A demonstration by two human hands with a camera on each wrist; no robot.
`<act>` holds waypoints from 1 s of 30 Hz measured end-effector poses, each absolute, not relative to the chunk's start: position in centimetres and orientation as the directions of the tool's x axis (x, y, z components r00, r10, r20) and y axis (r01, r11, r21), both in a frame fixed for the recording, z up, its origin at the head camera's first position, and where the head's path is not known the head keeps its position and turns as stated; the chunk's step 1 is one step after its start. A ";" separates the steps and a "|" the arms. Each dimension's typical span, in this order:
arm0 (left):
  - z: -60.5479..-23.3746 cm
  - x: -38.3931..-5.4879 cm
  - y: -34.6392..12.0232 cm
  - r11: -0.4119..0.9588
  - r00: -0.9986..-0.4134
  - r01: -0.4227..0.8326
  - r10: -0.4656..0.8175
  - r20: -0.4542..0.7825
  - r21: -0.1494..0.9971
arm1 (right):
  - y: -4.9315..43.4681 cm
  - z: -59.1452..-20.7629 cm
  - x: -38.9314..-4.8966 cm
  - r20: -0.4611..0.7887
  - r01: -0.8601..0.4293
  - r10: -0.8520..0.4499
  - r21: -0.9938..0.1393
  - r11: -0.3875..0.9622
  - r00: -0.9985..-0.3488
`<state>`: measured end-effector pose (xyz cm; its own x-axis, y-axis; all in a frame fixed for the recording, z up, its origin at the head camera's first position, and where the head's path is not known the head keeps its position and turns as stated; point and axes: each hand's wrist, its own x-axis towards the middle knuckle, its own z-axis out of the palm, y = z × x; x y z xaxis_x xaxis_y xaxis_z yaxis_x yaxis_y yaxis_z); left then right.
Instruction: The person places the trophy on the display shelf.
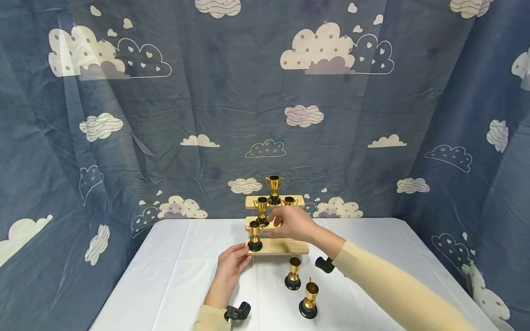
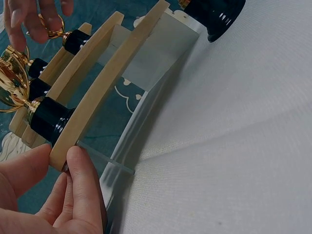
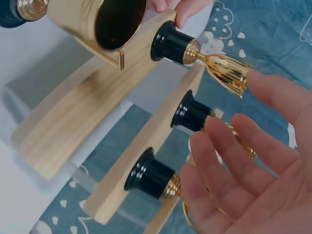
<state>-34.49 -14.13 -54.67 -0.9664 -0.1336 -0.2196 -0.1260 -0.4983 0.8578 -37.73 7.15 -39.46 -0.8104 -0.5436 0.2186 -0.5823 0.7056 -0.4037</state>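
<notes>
Firstly, two loose trophies point(image 1: 310, 298), tabletop point(image 1: 174, 285), before the right front corner of the bottom shelf point(image 1: 281, 246): probably light, stiff, slick; take the stems. Your left hand point(image 1: 233, 264) pinches that shelf's left end, fingers point(image 2: 82, 173) beneath shown only by left wrist. Your right hand point(image 1: 293, 224), digits apart, grips nothing beside middle-shelf trophies point(image 1: 262, 208).

Unshelved trophy point(image 2: 214, 15) (left wrist) mostly offscreen

The cups point(image 1: 254, 229) look like shiny metal, their bases point(image 2: 48, 119) like glossy plastic, the shelf boards point(image 1: 283, 247) smooth wood, the tablecloth point(image 1: 178, 276) and curtain point(image 1: 236, 82) dull cloth.
</notes>
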 end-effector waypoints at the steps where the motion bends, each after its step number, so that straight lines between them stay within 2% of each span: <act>1: -54.7 -34.5 -14.1 -0.498 -0.967 -0.126 -0.133 -0.219 0.858 | 7.4 -39.3 -37.6 0.218 -0.587 -0.550 -0.411 0.697 -0.806; 11: -54.5 -34.4 -14.2 -0.492 -0.966 -0.130 -0.131 -0.221 0.861 | 9.7 -39.1 -37.1 0.194 -0.636 -0.627 -0.450 0.627 -0.755; 25: -54.5 -34.4 -14.3 -0.495 -0.967 -0.137 -0.122 -0.224 0.858 | 12.2 -39.4 -35.2 0.135 -0.694 -0.726 -0.449 0.562 -0.675; 30: -54.6 -34.4 -14.2 -0.496 -0.967 -0.140 -0.118 -0.226 0.857 | 12.9 -39.8 -34.7 0.108 -0.688 -0.734 -0.460 0.561 -0.671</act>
<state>-34.36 -14.16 -54.57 -0.9668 -0.1183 -0.2265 -0.1401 -0.4957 0.8571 -34.70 12.95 -39.76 -0.6709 -0.7337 0.1078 -0.6878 0.5612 -0.4605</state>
